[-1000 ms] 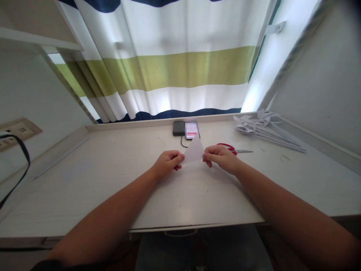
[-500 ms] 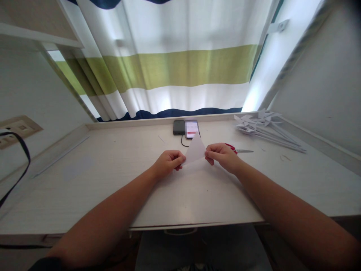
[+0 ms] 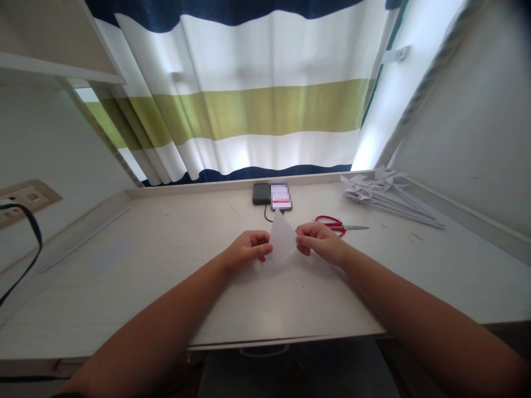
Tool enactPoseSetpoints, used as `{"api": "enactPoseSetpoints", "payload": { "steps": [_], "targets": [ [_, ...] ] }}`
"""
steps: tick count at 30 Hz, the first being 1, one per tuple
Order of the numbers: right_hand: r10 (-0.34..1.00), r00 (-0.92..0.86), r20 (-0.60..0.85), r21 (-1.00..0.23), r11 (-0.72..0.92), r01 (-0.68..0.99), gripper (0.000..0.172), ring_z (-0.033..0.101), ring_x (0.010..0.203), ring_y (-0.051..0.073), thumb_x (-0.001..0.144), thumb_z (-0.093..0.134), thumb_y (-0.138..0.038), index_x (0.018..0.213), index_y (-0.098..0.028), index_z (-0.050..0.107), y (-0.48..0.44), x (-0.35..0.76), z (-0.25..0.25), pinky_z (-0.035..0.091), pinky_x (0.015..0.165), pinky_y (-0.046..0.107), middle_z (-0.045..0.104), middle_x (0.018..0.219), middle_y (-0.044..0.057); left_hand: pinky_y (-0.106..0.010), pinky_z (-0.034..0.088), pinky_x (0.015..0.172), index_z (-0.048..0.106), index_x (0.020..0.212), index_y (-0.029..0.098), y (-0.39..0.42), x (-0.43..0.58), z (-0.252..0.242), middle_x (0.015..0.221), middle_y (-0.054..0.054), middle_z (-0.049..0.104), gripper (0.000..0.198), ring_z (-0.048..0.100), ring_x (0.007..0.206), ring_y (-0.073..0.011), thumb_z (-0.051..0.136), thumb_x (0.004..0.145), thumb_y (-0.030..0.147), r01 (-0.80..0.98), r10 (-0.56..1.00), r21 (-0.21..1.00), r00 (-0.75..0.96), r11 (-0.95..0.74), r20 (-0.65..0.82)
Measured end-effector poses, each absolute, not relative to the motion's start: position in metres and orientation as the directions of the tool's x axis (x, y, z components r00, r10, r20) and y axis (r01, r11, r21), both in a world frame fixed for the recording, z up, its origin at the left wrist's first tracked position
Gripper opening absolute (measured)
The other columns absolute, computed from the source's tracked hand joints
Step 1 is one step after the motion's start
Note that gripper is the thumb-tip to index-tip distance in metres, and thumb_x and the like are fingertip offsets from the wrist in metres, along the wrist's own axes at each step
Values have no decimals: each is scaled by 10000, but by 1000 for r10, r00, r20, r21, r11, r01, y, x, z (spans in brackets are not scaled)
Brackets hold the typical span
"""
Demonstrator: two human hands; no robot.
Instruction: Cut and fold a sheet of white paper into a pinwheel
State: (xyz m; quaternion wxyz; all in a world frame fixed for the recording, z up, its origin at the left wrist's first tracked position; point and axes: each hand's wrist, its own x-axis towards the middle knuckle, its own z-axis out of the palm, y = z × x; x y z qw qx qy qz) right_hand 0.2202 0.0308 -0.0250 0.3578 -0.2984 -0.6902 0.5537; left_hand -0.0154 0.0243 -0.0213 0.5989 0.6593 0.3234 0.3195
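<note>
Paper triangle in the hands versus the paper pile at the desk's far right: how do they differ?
The paper triangle is one plain piece; the paper pile is many spiky folded shapes with long strips. The paper triangle is pinched point-up between the left hand and right hand; the paper pile lies untouched on the desk. Both are white paper.

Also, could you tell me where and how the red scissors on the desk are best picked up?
Take the scissors by the red handle loops, from above. They lie flat on the desk, loops toward the right hand holding the paper and metal blades pointing away to the right, so the handle end is likely the closer, safer grip.
</note>
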Motion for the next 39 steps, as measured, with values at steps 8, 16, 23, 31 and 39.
{"api": "enactPoseSetpoints", "payload": {
  "steps": [8, 16, 23, 31, 39],
  "targets": [
    [767, -628, 131, -982, 189, 27, 264, 405, 475, 86, 821, 613, -321, 623, -154, 557, 28, 214, -26, 282, 486, 238, 506, 511, -33, -214, 409, 517, 714, 726, 110, 15, -9, -18, 647, -55, 674, 222, 571, 533, -112, 737, 715, 330, 130, 779, 991, 622, -3, -79],
    [830, -535, 156, -982, 187, 5, 258, 411, 471, 88, 823, 599, -266, 600, -170, 511, 34, 221, -26, 271, 483, 244, 509, 501, -37, -191, 379, 470, 604, 578, 124, 24, -16, -19, 568, -25, 655, 280, 534, 462, -81, 771, 680, 323, 178, 787, 984, 606, 4, -113],
    [838, -518, 174, -983, 180, -38, 267, 390, 467, 86, 824, 594, -298, 614, -181, 475, 36, 220, -30, 247, 472, 240, 469, 493, -50, -185, 384, 483, 631, 630, 120, 24, -17, -18, 606, -18, 664, 245, 546, 497, -76, 796, 645, 301, 182, 779, 983, 614, 17, -127],
    [817, -556, 151, -984, 181, -2, 302, 377, 462, 85, 828, 577, -350, 612, -190, 438, 39, 223, -34, 254, 467, 237, 433, 493, -55, -193, 385, 493, 628, 700, 120, 23, -18, -20, 577, -14, 638, 311, 550, 508, -93, 837, 579, 315, 164, 725, 985, 671, 59, -155],
    [817, -569, 90, -933, 269, 239, 326, 422, 471, 102, 818, 543, -445, 632, -185, 476, 31, 217, -28, 325, 466, 236, 486, 511, -26, -195, 354, 468, 702, 777, 111, 17, -13, -18, 590, -37, 637, 316, 528, 494, -98, 783, 648, 387, 127, 743, 991, 661, 29, -106]
  ]
}}
